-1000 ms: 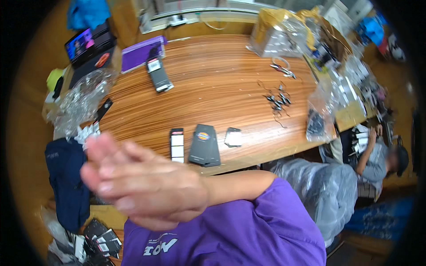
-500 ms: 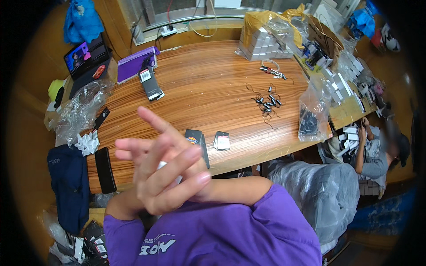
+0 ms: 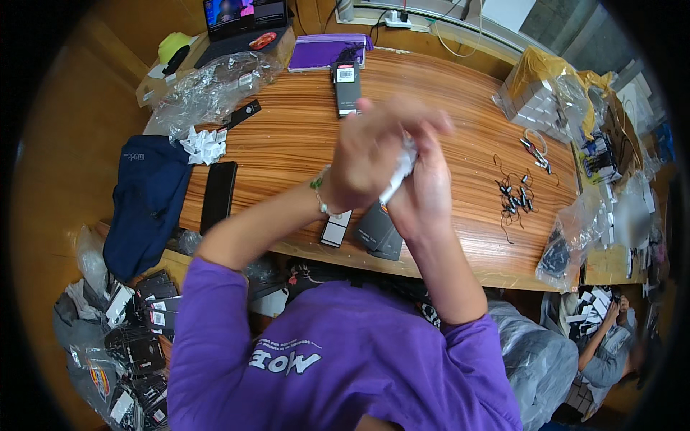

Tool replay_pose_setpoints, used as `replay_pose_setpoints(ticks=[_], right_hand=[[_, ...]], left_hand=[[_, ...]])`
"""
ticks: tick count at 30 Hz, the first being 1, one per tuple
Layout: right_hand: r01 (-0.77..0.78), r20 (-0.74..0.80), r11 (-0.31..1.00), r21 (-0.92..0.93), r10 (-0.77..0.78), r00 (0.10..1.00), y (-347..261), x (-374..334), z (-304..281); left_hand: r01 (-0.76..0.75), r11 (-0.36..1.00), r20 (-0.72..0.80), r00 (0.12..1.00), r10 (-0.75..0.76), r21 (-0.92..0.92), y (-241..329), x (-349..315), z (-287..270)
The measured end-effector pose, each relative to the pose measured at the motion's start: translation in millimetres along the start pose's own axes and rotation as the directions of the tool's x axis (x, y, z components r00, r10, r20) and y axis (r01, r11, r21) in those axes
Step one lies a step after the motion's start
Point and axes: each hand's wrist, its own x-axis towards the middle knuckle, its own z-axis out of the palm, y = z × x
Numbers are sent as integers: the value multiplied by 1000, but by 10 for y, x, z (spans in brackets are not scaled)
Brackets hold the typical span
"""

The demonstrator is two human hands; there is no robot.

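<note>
Above the near middle of the table, my left hand (image 3: 359, 158) and my right hand (image 3: 430, 188) are brought together. A crumpled white sheet, like tissue (image 3: 399, 172), is pressed between them. The left fingers are bent over toward the right hand and smeared by motion. Upright, slightly curled right fingers back the sheet from the other side. A beaded bracelet (image 3: 318, 188) circles my left wrist. Beneath the hands lie dark grey cards (image 3: 379, 233) in an overlapping stack and a small white-and-dark card (image 3: 336, 228), touched by neither hand.
Left: black phone-like slab (image 3: 218, 194), crumpled white paper (image 3: 204, 146), clear plastic (image 3: 208, 93), navy cloth (image 3: 144, 205). Back: dark tag stack (image 3: 346, 90), purple folder (image 3: 323, 54), laptop (image 3: 244, 21). Right: corded black pieces (image 3: 516, 197), plastic bag (image 3: 568, 248), wrapped white boxes (image 3: 539, 104). A person (image 3: 611, 352) sits far right.
My view has swung left, so the table sits farther right. The interlaced hands have lifted away from my body and turned, exposing more of the white sheet between them.
</note>
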Motion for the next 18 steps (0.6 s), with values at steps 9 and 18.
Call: replay_pose_setpoints(ticks=[9,18], right_hand=[[728,828,-405,-554,-179,531,-268,111,-221],[664,764,-460,-590,-53,642,-83,390,-295]], left_hand=[[194,116,-12,466,-885,-974,-771,-451,-201],[258,359,-248,377,-892,-897,-382,-307,-90]])
